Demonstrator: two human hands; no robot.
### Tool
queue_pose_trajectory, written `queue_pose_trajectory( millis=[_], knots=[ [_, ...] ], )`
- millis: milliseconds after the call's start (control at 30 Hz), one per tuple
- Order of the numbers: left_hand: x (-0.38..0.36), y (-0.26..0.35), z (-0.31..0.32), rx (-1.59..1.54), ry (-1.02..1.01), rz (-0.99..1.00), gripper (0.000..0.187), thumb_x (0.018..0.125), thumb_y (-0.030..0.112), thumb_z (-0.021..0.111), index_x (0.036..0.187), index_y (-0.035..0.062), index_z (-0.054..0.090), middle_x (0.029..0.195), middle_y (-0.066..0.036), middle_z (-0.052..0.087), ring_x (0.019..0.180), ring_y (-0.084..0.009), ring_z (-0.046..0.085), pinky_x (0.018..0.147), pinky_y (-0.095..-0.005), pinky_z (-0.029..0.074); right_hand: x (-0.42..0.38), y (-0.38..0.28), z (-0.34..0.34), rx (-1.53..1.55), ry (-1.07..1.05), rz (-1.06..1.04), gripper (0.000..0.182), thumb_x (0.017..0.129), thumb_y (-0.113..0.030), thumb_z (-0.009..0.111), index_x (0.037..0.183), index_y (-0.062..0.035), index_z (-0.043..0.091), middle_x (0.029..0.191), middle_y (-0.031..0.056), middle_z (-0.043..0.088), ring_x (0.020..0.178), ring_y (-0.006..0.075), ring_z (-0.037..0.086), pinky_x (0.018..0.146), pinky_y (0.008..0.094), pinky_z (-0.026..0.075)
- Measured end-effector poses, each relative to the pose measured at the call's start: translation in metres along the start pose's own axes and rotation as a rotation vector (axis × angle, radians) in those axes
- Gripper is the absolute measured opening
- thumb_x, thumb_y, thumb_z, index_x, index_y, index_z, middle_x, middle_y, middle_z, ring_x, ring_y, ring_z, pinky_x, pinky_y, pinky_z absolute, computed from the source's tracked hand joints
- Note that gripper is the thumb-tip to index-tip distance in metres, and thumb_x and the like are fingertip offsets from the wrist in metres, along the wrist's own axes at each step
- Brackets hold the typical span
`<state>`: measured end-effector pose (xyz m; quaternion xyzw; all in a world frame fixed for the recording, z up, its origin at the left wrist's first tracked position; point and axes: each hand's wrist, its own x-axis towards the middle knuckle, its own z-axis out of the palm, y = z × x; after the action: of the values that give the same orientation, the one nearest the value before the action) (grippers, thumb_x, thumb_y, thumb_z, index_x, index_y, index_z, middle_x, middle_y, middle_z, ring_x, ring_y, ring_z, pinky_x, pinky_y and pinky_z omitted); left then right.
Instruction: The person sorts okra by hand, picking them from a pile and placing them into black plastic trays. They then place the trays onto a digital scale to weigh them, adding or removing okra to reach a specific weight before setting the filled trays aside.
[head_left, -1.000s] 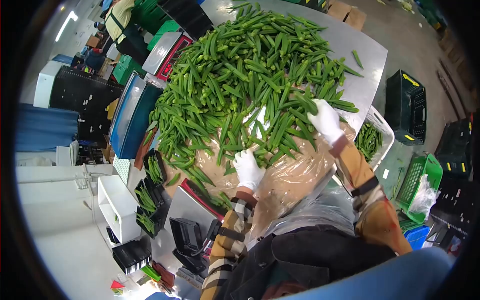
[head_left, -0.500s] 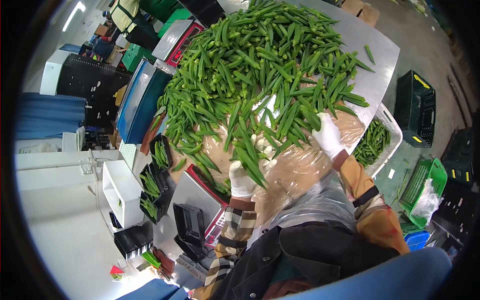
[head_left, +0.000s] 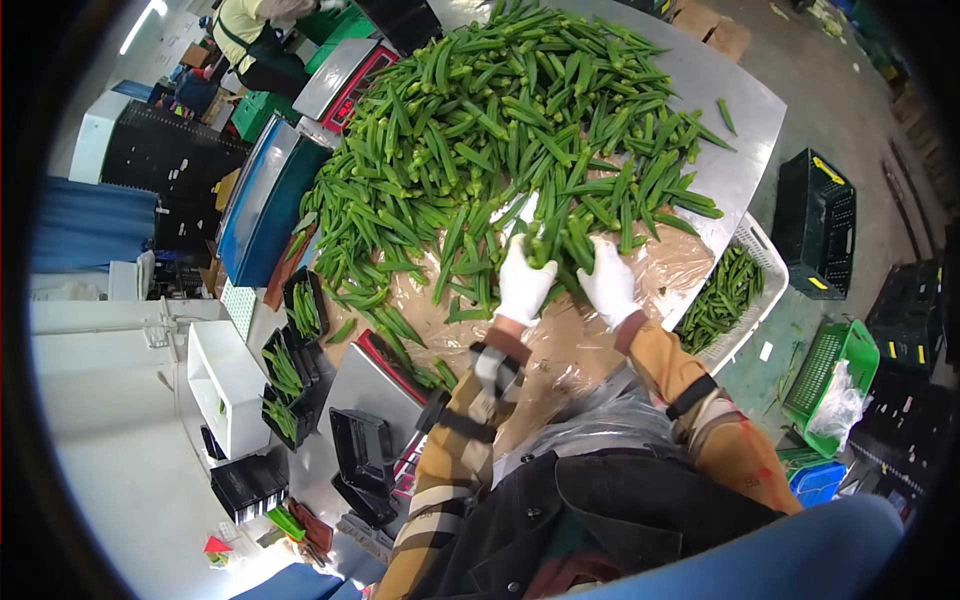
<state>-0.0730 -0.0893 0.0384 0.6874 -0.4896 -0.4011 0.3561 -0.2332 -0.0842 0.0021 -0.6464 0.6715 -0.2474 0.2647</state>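
A large heap of green okra pods point(head_left: 480, 130) covers the metal table point(head_left: 745, 130) and its plastic-covered brown sheet point(head_left: 570, 350). At the heap's near edge, my left hand point(head_left: 524, 282), in a white glove, touches pods; its fingertips are partly hidden among them. Close on its right, my right hand point(head_left: 609, 283), also gloved in white, has its fingers bent round pods, with the tips hard to make out. Several pods lie between the two hands.
Black trays with okra point(head_left: 285, 370) stand at the left, beside a scale point(head_left: 380, 385) bearing an empty black tray point(head_left: 362, 447). A white basket of okra point(head_left: 775, 270) and a green crate point(head_left: 825, 385) are at the right. Another person point(head_left: 250, 45) stands at the upper left.
My left hand has moved up and right, away from the pods it held near the scale. My right hand has moved left and down, so both hands are close together.
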Motion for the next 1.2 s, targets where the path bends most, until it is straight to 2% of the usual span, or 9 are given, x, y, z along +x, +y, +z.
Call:
queue_pose_trajectory(
  millis=[100, 200, 300, 333, 433, 800, 1133, 1167, 1200],
  knots=[
    [0.015, -0.015, 0.027, 0.513, 0.047, 0.18, 0.054, 0.074, 0.009, 0.076, 0.121, 0.0031, 0.053, 0.103, -0.016, 0.067, 0.092, -0.0233, 0.067, 0.082, -0.0332, 0.052, 0.007, -0.002, -0.007, 0.06, -0.09, 0.079, 0.062, 0.073, -0.017, 0.076, 0.13, -0.0083, 0.052, 0.114, 0.0185, 0.063, 0.099, 0.0367, 0.065, 0.084, 0.0428, 0.052],
    [0.007, -0.011, 0.02, 0.14, -0.019, 0.151, 0.053, 0.074, 0.007, 0.078, 0.12, 0.0021, 0.053, 0.104, -0.013, 0.068, 0.092, -0.0224, 0.067, 0.083, -0.032, 0.052, 0.005, 0.009, -0.031, 0.37, -0.073, 0.14, 0.066, 0.069, -0.017, 0.076, 0.13, -0.0053, 0.054, 0.103, 0.0215, 0.068, 0.101, 0.0368, 0.066, 0.088, 0.0388, 0.052],
    [-0.012, -0.009, 0.001, -0.345, -0.063, 0.008, 0.056, 0.074, 0.007, 0.08, 0.122, 0.0008, 0.053, 0.11, -0.011, 0.068, 0.096, -0.0217, 0.066, 0.085, -0.0336, 0.053, -0.014, 0.005, -0.07, 0.919, -0.203, 0.273, 0.049, 0.074, -0.005, 0.075, 0.12, 0.0019, 0.06, 0.102, 0.0138, 0.071, 0.092, 0.0226, 0.069, 0.081, 0.0317, 0.054],
    [-0.018, -0.007, -0.008, -0.541, -0.192, -0.107, 0.045, 0.078, 0.005, 0.08, 0.117, -0.0009, 0.058, 0.11, -0.007, 0.068, 0.093, -0.0158, 0.065, 0.085, -0.0304, 0.052, -0.014, 0.02, -0.069, 0.931, -0.409, 0.474, 0.041, 0.077, 0.001, 0.073, 0.117, 0.0021, 0.062, 0.105, 0.0098, 0.07, 0.092, 0.0164, 0.067, 0.082, 0.0295, 0.053],
    [-0.041, -0.014, -0.023, -0.748, -0.317, -0.388, 0.04, 0.078, 0.002, 0.079, 0.114, -0.0009, 0.062, 0.108, -0.007, 0.069, 0.092, -0.0156, 0.066, 0.085, -0.0307, 0.053, -0.03, 0.001, -0.068, 1.238, -0.475, 0.545, 0.04, 0.078, 0.002, 0.075, 0.116, 0.0007, 0.063, 0.105, 0.0091, 0.07, 0.092, 0.0154, 0.066, 0.084, 0.0297, 0.053],
    [-0.146, -0.025, -0.091, -0.894, -0.177, -0.248, 0.052, 0.09, 0.008, 0.068, 0.137, 0.0014, 0.048, 0.129, -0.007, 0.058, 0.115, -0.0168, 0.056, 0.1, -0.0338, 0.044, -0.097, -0.094, -0.029, 1.163, -0.758, 0.412, 0.05, 0.098, -0.026, 0.06, 0.139, -0.0019, 0.046, 0.129, 0.0069, 0.058, 0.117, 0.016, 0.053, 0.1, 0.0303, 0.043],
    [-0.274, 0.006, -0.302, -0.422, 0.084, -0.272, 0.047, 0.098, 0.013, 0.058, 0.14, -0.0007, 0.043, 0.129, -0.008, 0.057, 0.112, -0.0149, 0.056, 0.097, -0.0293, 0.045, -0.22, -0.24, 0.087, 1.195, -1.329, 0.255, 0.06, 0.101, -0.032, 0.051, 0.147, -0.0004, 0.03, 0.139, 0.0119, 0.049, 0.127, 0.0194, 0.046, 0.107, 0.0307, 0.036],
    [-0.285, 0.0, -0.32, -0.417, 0.098, -0.236, 0.047, 0.099, 0.014, 0.057, 0.142, -0.0004, 0.041, 0.13, -0.007, 0.056, 0.114, -0.015, 0.055, 0.098, -0.0295, 0.045, -0.228, -0.271, 0.075, 1.06, -1.274, 0.24, 0.044, 0.105, -0.031, 0.045, 0.137, -0.0016, 0.045, 0.121, 0.0056, 0.06, 0.103, 0.0113, 0.058, 0.086, 0.0266, 0.048],
    [-0.294, -0.009, -0.337, -0.416, 0.087, -0.207, 0.05, 0.1, 0.014, 0.056, 0.144, 0.0005, 0.039, 0.132, -0.007, 0.055, 0.117, -0.0143, 0.052, 0.1, -0.0294, 0.043, -0.244, -0.287, 0.089, 1.168, -1.277, 0.205, 0.043, 0.105, -0.031, 0.045, 0.137, -0.0023, 0.045, 0.122, 0.0049, 0.059, 0.103, 0.011, 0.058, 0.086, 0.0268, 0.048]
  ],
)
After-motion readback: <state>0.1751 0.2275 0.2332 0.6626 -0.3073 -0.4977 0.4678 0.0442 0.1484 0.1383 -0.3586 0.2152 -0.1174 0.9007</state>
